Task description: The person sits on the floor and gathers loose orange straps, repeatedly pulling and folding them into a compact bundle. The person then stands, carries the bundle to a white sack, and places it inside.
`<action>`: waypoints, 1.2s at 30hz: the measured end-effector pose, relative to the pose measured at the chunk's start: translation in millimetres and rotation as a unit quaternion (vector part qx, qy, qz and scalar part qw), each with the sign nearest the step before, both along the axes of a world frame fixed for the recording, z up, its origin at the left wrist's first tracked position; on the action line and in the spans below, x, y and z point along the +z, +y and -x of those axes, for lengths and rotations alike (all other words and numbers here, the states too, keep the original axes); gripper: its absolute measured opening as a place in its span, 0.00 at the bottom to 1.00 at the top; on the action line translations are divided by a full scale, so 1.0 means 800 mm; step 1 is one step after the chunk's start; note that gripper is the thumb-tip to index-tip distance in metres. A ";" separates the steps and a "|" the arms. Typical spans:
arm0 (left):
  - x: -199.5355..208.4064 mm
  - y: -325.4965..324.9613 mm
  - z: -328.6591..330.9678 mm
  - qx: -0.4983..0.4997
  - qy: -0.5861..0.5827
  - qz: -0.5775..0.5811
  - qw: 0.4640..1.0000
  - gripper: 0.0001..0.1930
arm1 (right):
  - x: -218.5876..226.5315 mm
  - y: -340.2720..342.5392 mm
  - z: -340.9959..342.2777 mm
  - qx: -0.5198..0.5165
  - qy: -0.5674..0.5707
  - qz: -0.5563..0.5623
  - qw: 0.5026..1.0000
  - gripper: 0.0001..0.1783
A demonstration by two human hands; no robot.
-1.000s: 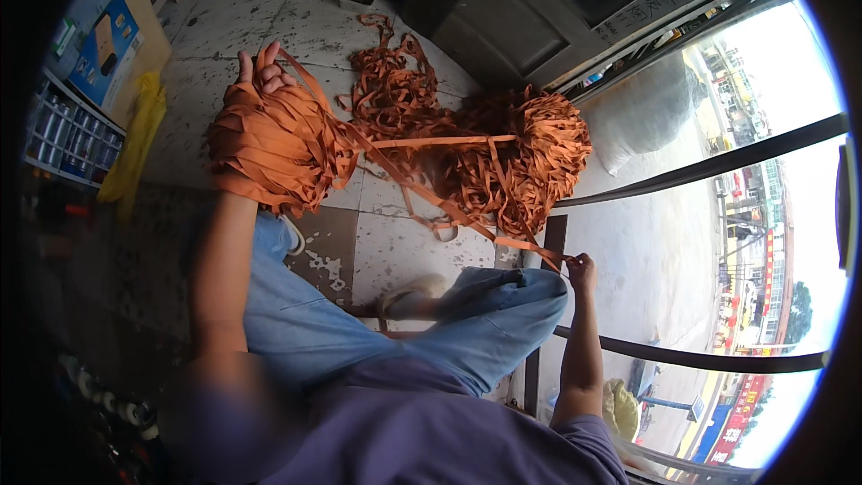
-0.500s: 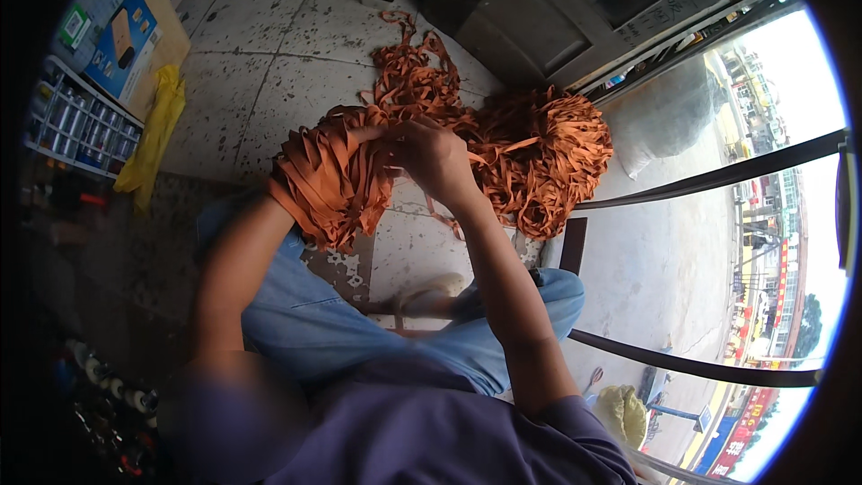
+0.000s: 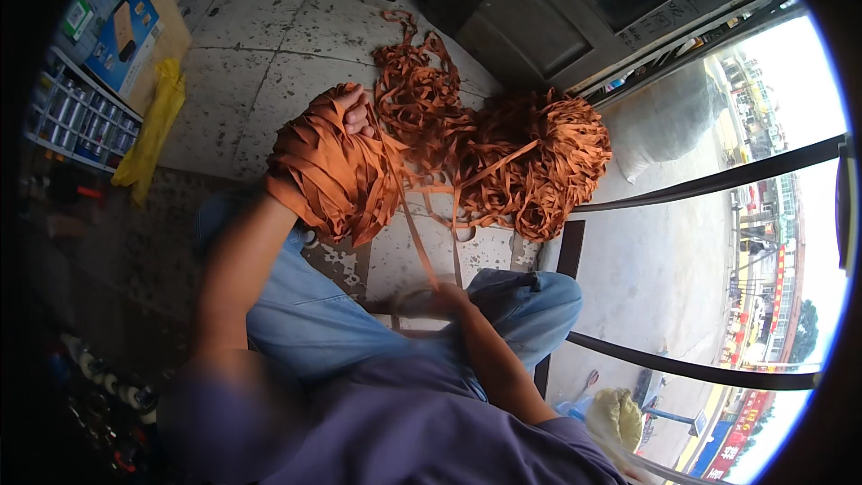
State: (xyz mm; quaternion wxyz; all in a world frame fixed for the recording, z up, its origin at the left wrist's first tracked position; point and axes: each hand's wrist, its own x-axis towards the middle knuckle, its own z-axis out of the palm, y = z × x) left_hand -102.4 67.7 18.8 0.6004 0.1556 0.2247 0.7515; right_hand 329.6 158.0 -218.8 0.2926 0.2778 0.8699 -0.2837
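Thick loops of orange-brown flat strap point(image 3: 337, 184) are wound around my left hand and wrist. From the top of this bundle show the curled fingers of my left hand point(image 3: 356, 113), closed on the strap; the palm is hidden. My right hand point(image 3: 447, 298), a little blurred, is closed on a taut strand point(image 3: 417, 238) in front of my knees. That strand runs up to the wound bundle. Beyond and to the right, a large heap of the same strap point(image 3: 548, 162) lies on the floor, with a looser tangle point(image 3: 413, 81) trailing off at its far left.
On the left stand a rack of cans point(image 3: 85, 126) and a yellow plastic bag point(image 3: 154, 130). A grey door point(image 3: 539, 27) is at the far right. Beside the glass opening rests a large clear plastic sack point(image 3: 669, 117). My jeans-clad legs point(image 3: 310, 305) frame the tiled floor point(image 3: 224, 90).
My right hand has come down and toward me from beside the left hand, drawing a strand of strap taut. The left hand's fingers now show above the bundle, which has turned slightly.
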 end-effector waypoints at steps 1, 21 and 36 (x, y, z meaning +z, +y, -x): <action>-0.008 -0.005 0.005 0.032 -0.021 0.003 0.999 0.15 | -0.001 -0.009 0.011 0.037 0.011 -0.004 0.999 0.19; 0.009 -0.098 0.121 0.415 -0.174 -0.155 0.879 0.18 | 0.353 0.266 -0.338 -0.354 -0.091 -0.460 0.809 0.16; 0.054 -0.013 -0.051 -0.057 -0.022 0.020 0.998 0.19 | 0.397 0.030 0.282 -0.011 0.465 0.020 0.885 0.08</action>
